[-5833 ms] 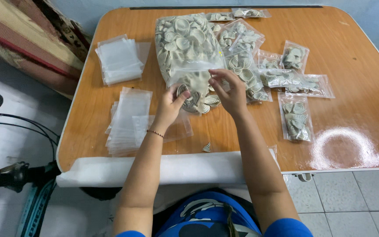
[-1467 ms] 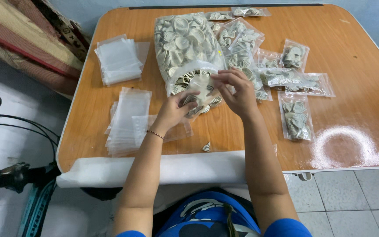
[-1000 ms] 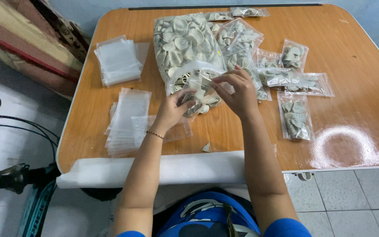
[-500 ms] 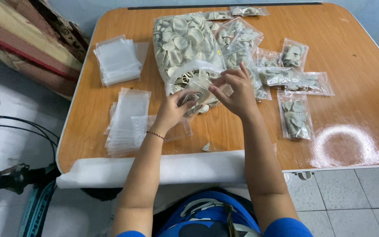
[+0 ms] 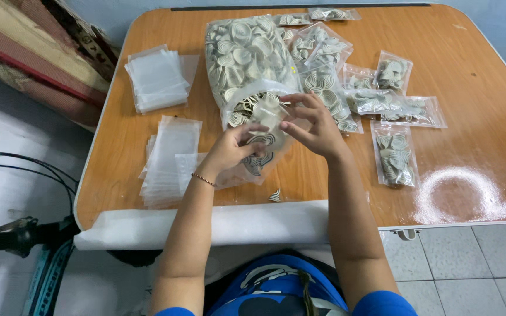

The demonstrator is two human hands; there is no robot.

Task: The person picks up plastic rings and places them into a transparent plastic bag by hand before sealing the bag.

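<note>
Filling a small bag (image 5: pixel 263 136) held over the tabltop (image 5: pixel 469 70) | left hand (image 5: pixel 229 149) and right hand (image 5: pixel 314 126) fingers pinching it, near the big bag (image 5: pixel 244 55) | next probably needs careful sealing

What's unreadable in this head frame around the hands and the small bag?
Head view only:
- Small clear bag: count of coil pieces inside unclear; left hand and right hand cover it.
- Big bag mouth: hidden behind both hands.
- Loose piece on the table: too small to tell its shape.
- Top packet: cut by the frame edge.
</note>
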